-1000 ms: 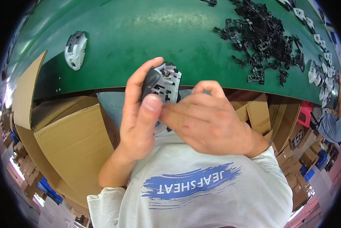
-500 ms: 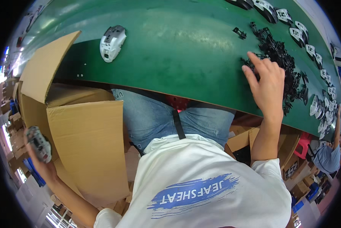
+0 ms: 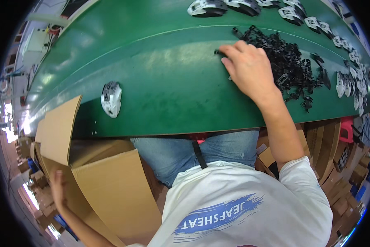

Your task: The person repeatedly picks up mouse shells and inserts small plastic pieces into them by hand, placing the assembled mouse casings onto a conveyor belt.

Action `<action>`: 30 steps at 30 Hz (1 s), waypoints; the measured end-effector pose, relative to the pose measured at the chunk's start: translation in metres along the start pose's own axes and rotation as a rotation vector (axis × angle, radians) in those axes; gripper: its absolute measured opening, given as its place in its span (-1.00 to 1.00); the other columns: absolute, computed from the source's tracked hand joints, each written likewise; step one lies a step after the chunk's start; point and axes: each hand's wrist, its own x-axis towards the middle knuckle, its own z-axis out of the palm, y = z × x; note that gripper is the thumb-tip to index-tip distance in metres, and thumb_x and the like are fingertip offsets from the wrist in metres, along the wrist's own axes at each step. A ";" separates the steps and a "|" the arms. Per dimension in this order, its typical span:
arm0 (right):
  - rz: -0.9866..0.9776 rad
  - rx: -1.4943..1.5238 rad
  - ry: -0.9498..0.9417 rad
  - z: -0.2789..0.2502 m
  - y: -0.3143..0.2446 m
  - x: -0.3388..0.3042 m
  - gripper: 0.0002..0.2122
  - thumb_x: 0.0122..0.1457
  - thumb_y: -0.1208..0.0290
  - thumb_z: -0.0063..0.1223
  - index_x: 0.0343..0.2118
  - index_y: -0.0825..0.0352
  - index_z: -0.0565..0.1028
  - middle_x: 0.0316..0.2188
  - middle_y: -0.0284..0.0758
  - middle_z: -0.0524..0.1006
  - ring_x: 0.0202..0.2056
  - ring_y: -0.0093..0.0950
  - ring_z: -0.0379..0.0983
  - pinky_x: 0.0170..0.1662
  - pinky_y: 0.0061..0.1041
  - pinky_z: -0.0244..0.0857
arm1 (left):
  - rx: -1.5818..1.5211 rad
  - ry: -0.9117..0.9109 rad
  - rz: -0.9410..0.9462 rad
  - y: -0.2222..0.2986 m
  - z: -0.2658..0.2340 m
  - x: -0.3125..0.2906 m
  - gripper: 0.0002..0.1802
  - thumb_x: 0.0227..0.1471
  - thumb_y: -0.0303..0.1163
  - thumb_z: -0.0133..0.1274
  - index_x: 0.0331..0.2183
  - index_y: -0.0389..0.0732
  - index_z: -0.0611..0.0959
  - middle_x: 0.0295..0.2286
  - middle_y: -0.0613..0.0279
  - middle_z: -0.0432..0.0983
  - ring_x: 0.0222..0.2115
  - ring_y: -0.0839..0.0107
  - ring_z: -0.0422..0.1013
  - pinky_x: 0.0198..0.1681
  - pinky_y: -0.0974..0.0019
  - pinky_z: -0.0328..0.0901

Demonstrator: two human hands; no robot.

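Observation:
My left hand (image 3: 58, 188) is blurred over the open cardboard box (image 3: 115, 193) at the left; its fingers point up and nothing shows in them. Over the green table, my right hand (image 3: 250, 68) curls its index finger and thumb round a small black plastic part (image 3: 216, 52), which peeks out past the index fingertip; the palm hides the rest. Just right of this hand lies a heap of tangled black plastic parts (image 3: 288, 61). A white and dark grey shell shaped like a computer mouse (image 3: 112, 101) rests alone on the table's left side.
Similar white and black shells (image 3: 292, 15) line the table's far edge, and several more (image 3: 346, 84) cluster at the right. A raised box flap (image 3: 59, 129) stands beside the table's left front edge. Small white bits (image 3: 95, 132) lie near that edge. A pink stool (image 3: 346, 128) is at the right.
The shell that my left hand held over the box is gone from it. My right hand has moved left, to the loose black part beside the heap. The view has shifted.

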 end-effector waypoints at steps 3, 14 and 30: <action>-0.057 0.035 -0.033 -0.005 -0.002 -0.002 -0.84 0.26 0.35 0.29 -0.11 0.14 0.67 -0.26 -0.34 0.62 -0.21 -0.26 0.61 -0.09 -0.23 0.39 | 0.262 0.464 0.626 0.109 -0.060 0.016 -0.29 0.45 0.08 0.00 0.41 -0.11 0.42 0.32 0.08 0.37 0.31 0.15 0.34 0.38 0.05 0.22; 0.052 0.627 0.282 -0.045 -0.010 -0.056 -0.71 0.24 0.69 0.25 -0.01 0.27 0.71 -0.17 -0.23 0.56 -0.24 -0.35 0.54 -0.19 -0.47 0.44 | 0.237 -0.223 1.572 0.560 0.353 -0.031 -0.05 0.22 0.04 0.23 0.41 -0.32 0.32 0.30 -0.36 0.31 0.34 -0.22 0.25 0.41 -0.05 0.20; 0.307 1.453 0.301 -0.067 -0.001 -0.080 -0.71 0.28 0.71 0.24 0.06 0.41 0.61 0.00 -0.24 0.58 -0.10 -0.58 0.51 -0.02 -0.57 0.41 | -1.297 -0.642 0.746 0.438 0.409 -0.147 -0.36 0.54 0.02 -0.11 0.29 -0.35 0.47 0.11 0.11 0.57 0.06 0.36 0.53 0.19 0.23 0.39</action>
